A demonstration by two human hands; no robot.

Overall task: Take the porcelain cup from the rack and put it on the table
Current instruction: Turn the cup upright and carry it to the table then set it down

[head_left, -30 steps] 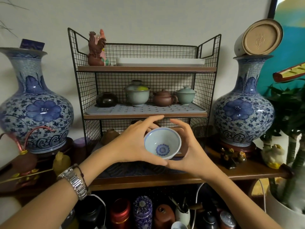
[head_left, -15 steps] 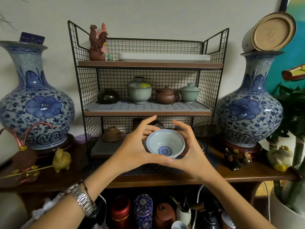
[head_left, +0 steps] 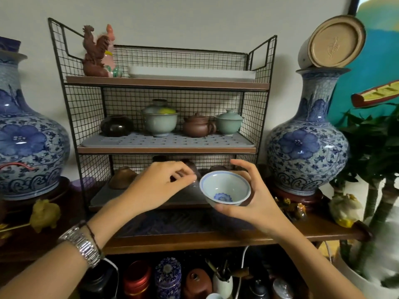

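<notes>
The white porcelain cup (head_left: 224, 187), with a thin blue rim line and a blue flower inside, is held in the air in front of the bottom shelf of the black wire rack (head_left: 164, 83). My right hand (head_left: 254, 197) grips it from the right side and underneath. My left hand (head_left: 157, 186) is just left of the cup, apart from it, with its fingers loosely curled and nothing in them. Below both hands lies the dark wooden table (head_left: 194, 239) with a dark tray on it.
Big blue-and-white vases stand left (head_left: 23, 145) and right (head_left: 306, 141) of the rack. The middle shelf carries a clay teapot (head_left: 197, 126) and lidded cups. A yellow figurine (head_left: 44, 214) sits at left, small figurines and a plant (head_left: 375, 152) at right. Jars stand under the table.
My left hand has let go of the cup and drawn a little to the left. The cup has shifted to the right, now held by my right hand alone.
</notes>
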